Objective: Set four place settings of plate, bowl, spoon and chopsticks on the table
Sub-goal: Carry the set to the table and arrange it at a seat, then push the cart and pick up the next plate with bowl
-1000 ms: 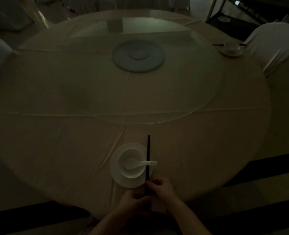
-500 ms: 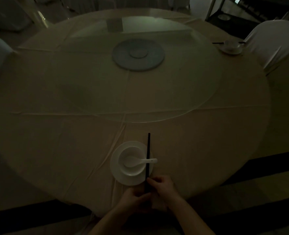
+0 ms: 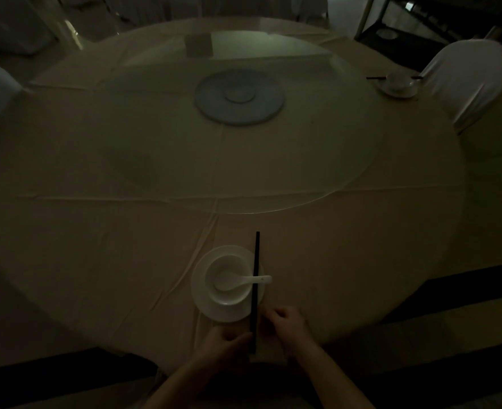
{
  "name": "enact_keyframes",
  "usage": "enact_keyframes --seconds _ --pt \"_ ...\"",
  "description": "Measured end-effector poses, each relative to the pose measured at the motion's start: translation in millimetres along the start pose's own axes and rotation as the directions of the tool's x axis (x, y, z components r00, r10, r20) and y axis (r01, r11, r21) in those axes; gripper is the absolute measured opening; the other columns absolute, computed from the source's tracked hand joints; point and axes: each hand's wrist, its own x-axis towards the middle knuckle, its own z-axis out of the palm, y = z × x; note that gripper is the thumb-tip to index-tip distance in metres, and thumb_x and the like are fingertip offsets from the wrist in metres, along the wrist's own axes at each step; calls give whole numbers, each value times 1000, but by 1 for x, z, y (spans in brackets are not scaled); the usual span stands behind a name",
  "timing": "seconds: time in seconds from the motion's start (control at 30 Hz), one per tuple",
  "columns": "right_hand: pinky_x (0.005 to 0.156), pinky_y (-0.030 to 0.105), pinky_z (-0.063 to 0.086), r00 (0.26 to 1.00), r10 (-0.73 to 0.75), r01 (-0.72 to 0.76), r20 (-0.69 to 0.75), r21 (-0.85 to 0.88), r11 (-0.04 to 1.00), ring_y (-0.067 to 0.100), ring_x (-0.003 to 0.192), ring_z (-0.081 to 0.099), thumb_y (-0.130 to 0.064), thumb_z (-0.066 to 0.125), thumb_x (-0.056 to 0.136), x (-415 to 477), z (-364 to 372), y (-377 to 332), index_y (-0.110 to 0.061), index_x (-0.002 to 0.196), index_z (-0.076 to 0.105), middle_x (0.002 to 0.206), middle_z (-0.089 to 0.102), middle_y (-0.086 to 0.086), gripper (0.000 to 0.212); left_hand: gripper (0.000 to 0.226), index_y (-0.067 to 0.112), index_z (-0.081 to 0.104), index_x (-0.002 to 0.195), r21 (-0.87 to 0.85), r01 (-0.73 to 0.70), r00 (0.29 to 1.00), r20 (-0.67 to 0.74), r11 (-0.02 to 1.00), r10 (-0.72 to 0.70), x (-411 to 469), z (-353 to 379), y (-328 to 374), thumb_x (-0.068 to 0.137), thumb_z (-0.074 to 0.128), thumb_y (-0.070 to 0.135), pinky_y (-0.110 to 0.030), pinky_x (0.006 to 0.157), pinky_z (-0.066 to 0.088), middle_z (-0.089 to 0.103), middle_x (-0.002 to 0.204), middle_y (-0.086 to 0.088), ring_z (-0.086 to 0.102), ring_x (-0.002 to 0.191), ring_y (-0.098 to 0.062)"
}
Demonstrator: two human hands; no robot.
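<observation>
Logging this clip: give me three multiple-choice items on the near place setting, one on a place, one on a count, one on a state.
1. Where does the spoon lie?
A. in the bowl
B. on the cloth
C. on the glass turntable

2. How many place settings show on the table?
A. one
B. two
C. four

3. How do the chopsticks lie?
A. crossed
B. together across the plate
C. inside the bowl

Key: 1 A, its scoop sits in the bowl. 2 B, one near, a far setting by the chair. 3 B, a straight dark pair over the plate's right edge.

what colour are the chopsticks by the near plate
Black: the chopsticks lie dark across the white plate in the head view.
</observation>
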Motion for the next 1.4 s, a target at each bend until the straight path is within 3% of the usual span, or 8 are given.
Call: enact_keyframes --seconds 0.1,0.23,0.33,0.43,0.57,0.8,1.07,1.4 --pt "69 31 51 996 -72 48 -52 -363 930 16 76 66 -36 58 95 -13 -19 -8 -15 87 71 85 72 5 26 38 13 62 54 210 0 996 -85 978 18 -9 -21 -2 88 69 26 -24 53 41 58 48 1 53 44 -6" --pt "60 31 47 916 -400 275 26 -767 579 17 71 64 -37 49 95 -34 -51 -49 -21 79 61 83 68 1 26 40 11 54 56 291 -94 948 -267 952 175 -32 -56 28 90 66 26 -31 41 42 52 43 -3 51 36 -13" --pt "56 31 48 815 -574 376 73 -821 430 15 64 58 -36 45 98 -52 -70 -105 -25 74 53 73 59 -4 27 46 19 50 48 584 -195 804 -365 788 469 -58 -80 84 89 63 38 -34 47 44 54 45 0 55 43 -14" --pt "64 30 47 712 -693 437 112 -843 313 21 79 62 -37 47 96 -68 -83 -160 -20 86 61 87 64 1 24 34 20 62 61 730 -212 677 -370 650 636 -76 -90 140 88 62 40 -27 53 42 64 58 2 62 55 -14" --pt "90 37 50 652 -738 493 175 -837 237 25 112 59 -43 55 92 -92 -101 -206 -20 126 59 127 61 3 42 19 23 72 82 737 -331 601 -317 590 734 -92 -83 193 88 64 39 -23 58 44 73 76 7 66 66 -8" --pt "110 42 37 559 -805 468 199 -877 108 24 139 41 -51 58 88 -118 -162 -248 -23 142 46 153 41 5 61 16 19 74 87 739 -449 522 -238 502 819 -99 -47 264 87 66 32 -35 71 55 75 84 0 69 74 -17" --pt "114 44 31 527 -843 330 108 -940 86 23 144 33 -57 52 90 -127 -313 -269 -25 149 36 159 33 5 69 49 17 61 126 890 -395 419 -44 226 907 -87 59 380 87 61 47 -38 89 50 64 128 -5 62 111 -29" --pt "102 41 41 458 -865 113 -208 -951 288 28 126 48 -64 44 85 -98 -586 -241 -24 138 47 142 51 4 67 65 23 54 134 922 -387 277 111 5 954 -15 297 526 83 48 63 -42 103 41 51 144 -4 51 127 -27"
